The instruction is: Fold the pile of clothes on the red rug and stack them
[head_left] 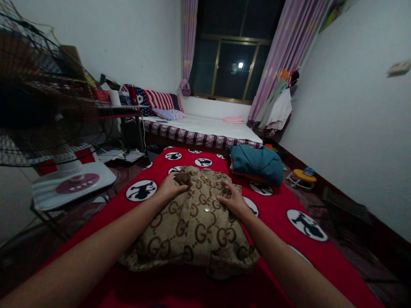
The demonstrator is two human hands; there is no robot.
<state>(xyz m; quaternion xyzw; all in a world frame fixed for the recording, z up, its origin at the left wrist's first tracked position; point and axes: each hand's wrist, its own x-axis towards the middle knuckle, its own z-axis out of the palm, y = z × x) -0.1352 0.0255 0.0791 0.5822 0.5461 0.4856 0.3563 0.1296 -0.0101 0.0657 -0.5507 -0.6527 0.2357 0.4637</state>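
Note:
A tan jacket (196, 222) with a brown letter pattern and round metal buttons lies folded, front up, on a red blanket (221, 286). My left hand (171, 187) grips its far left edge, thumb lying on top of the cloth and the other fingers partly hidden behind the fold. On the opposite side, my right hand (233, 200) holds the far right edge in the same way, with some fingertips tucked out of sight. The jacket's near hem spreads wider and rests on the blanket. Beyond my right hand sits a folded teal garment pile (257, 164).
To the left, a fan (38, 98) stands by a small white-topped table (73, 184). A bed (205, 124) with pillows is under the window (236, 64). At right are a yellow stool (303, 176) and clothes hanging (279, 109) by the curtain.

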